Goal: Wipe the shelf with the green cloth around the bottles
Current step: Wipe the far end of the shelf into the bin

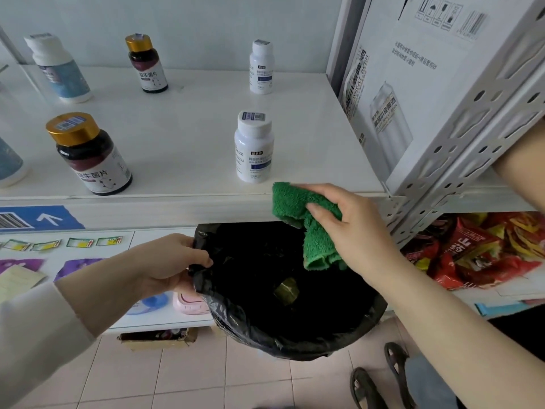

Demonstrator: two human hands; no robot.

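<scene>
Bin (295, 335): lined with a black bag, held just under the shelf's front edge; inside, dark, with one small olive-gold scrap (286, 290) lying near the middle.
Left hand (174, 264): fingers pinched on the bag's left rim, thumb on top.
Right hand (351, 228): closed around the green cloth, index finger laid across it, palm down over the bin's mouth.
Green cloth (306, 222): fluffy terry, bunched and folded; upper end touching the shelf's front lip, lower end hanging down into the bin opening.
Shelf (182, 137): white, flat, glossy; front edge running left to right just above the bin.
Bottles: dark one with gold cap (88, 154) front left; white one (253, 147) near the front edge, just above and left of the cloth; three more at the back, namely white-capped blue (59, 69), small dark gold-capped (147, 64), small white (261, 67).
Open room: wide bare strip between front and back rows, and between the two front bottles.
Right boundary: cardboard box (413, 84) and perforated white upright (472, 143) closing off the shelf.
Below: red snack packets (477, 252) on the lower right shelf; tiled floor (206, 379) underneath.
</scene>
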